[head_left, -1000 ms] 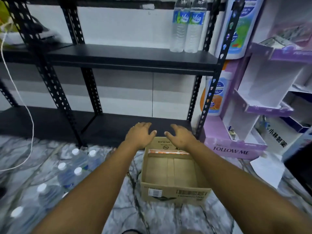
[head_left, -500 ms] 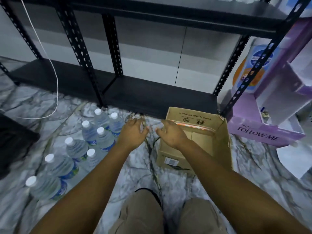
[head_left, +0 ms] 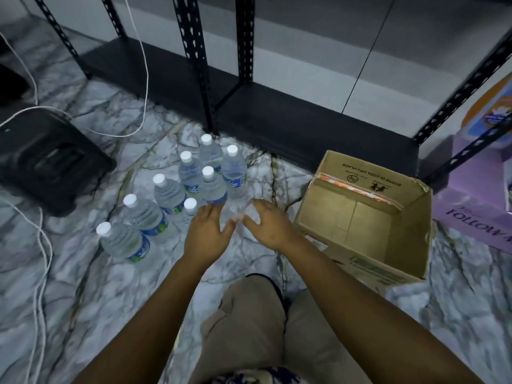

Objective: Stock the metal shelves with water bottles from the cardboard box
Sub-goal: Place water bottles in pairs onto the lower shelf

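Several clear water bottles with white caps and blue labels stand in a cluster on the marble floor, left of the open cardboard box, whose visible inside holds nothing. My left hand and my right hand reach down side by side, fingers spread, just in front of the nearest bottles. Neither hand holds anything. The left fingertips lie close to a small bottle. The black metal shelf has its bottom board right behind the bottles and box.
A black case sits on the floor at left with a white cable trailing past it. A purple cardboard display stand is at the right. My knees in beige trousers are below the hands.
The view has tilted down and left. Both hands moved off the box's far edge and over to the left, to the bottle cluster.
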A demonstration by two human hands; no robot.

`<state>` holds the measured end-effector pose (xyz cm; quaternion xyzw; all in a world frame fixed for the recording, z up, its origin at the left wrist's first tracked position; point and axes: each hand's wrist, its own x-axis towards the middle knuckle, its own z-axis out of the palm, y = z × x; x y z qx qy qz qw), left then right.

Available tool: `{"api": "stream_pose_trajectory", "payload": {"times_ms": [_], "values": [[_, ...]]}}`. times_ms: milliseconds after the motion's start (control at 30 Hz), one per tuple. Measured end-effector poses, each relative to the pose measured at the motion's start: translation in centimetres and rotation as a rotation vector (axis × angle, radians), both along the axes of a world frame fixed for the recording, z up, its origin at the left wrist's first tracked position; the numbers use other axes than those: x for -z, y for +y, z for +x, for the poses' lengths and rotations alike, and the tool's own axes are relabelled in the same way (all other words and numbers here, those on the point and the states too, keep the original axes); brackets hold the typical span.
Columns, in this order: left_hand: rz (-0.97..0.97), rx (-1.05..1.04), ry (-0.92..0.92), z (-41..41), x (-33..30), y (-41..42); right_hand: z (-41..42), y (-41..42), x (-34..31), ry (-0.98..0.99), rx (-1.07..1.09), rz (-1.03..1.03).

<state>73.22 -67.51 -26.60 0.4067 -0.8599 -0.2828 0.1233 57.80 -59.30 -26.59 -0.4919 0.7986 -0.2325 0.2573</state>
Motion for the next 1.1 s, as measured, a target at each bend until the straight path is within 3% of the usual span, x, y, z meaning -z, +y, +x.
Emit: {"api": "stream_pose_trajectory", "payload": {"times_ms": [467,933,1100], "values": [[0.125,-0.487,0.102,10.4,4.7,-0.2,8.7,-6.2,4.7,-0.217,-0.142,-0.120],[0.087,-0.828,0.269,15.5,9.0,-7.9,12.2,-12.6,11.0,-0.254,0.239,-0.304],[0.166,-0.751,0.329,17.3,11.1,-12.2,12.1,-14.8,12.5,-0.235,0.320,-0.385]]}}
